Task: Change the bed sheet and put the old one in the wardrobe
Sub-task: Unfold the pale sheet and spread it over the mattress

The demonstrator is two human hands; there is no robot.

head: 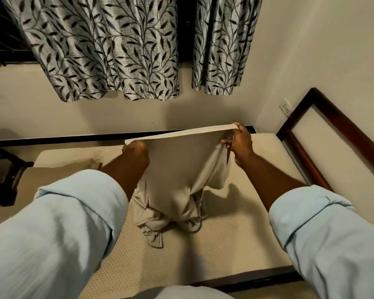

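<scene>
right fingers [226, 144]: they pinch the top corner of the sheet [181, 169], with the thumb on top of the edge.
left fingers: curled into a fist round the other end of that edge. the tips are hidden behind the cloth.
hands: the right hand [240, 145] and the left hand [136, 155] are held apart, so the edge between them is pulled flat and tight.
how the sheet feels: i think it is soft, thin and light. it bends and flops and will not break.
where to hold: the corners of the top edge look best, as the middle would sag.
where the sheet is: up in the air over the bare mattress [235, 234]. its bottom end lies in a crumpled pile on the mattress.
which way it points: the top edge runs left to right, a bit higher on the right. the long way hangs down from the hands to the pile.
around: a dark bed frame [324, 126] and leaf curtains [108, 50] behind.
</scene>
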